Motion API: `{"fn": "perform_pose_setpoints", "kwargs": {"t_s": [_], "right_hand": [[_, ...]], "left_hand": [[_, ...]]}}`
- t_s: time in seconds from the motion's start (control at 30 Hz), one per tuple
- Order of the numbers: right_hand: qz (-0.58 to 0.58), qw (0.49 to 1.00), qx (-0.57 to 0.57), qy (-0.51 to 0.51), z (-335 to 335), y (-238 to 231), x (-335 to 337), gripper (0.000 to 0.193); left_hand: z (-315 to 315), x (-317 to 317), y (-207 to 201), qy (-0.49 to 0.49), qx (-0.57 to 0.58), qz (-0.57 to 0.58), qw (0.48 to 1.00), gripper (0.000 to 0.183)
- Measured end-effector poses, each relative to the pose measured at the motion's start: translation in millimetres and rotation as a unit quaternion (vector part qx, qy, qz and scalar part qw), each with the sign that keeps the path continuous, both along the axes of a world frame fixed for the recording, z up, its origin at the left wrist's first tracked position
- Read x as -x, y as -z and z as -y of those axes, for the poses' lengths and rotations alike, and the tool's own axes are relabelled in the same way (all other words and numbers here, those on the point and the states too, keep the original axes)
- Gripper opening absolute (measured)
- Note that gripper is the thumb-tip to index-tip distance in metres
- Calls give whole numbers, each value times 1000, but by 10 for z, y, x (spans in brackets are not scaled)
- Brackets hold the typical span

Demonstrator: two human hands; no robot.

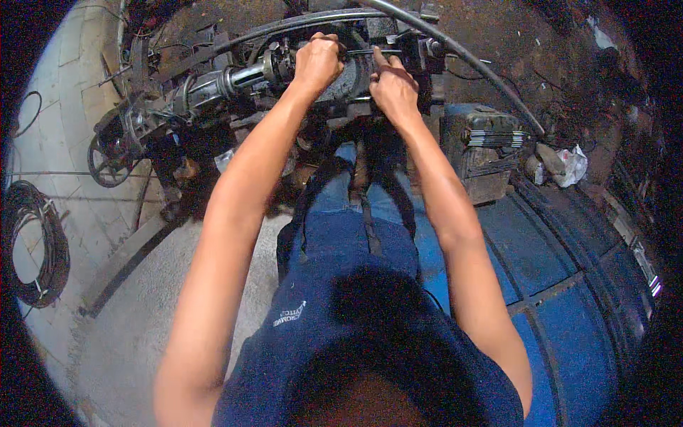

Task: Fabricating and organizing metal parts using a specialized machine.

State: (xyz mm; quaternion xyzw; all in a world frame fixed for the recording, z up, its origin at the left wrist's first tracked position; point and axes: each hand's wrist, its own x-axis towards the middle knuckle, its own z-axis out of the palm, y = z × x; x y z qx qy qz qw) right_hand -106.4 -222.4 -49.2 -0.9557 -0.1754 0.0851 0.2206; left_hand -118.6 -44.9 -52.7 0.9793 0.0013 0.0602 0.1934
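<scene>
My left hand (320, 65) is curled closed, its contents hidden; my right hand (395, 87), a little apart, points its forefinger at a thin rod (361, 52), and I can't tell whether it grips. The rod lies between my fingers, long axis left to right, neither hand clearly nearer, above the machine (347, 82). To the right slants a bar (471, 58).

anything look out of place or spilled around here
Yes: crumpled white wrapping lies right of the thin rods, looking like loose litter beside work things. The ground beyond looks dark and grimy; whether something spilled there, I can't tell.
</scene>
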Motion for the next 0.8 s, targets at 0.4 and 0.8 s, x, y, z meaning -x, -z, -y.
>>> {"fn": "perform_pose_setpoints", "kwargs": {"t_s": [0.4,0.8], "right_hand": [[-75,997,23,7,44,-142,98,58],[-63,996,55,-36,172,-29,295,54]], "left_hand": [[28,-30,-22,-6,-2,-49,999,23],[3,-34,81,6,-19,-37,999,23]]}}
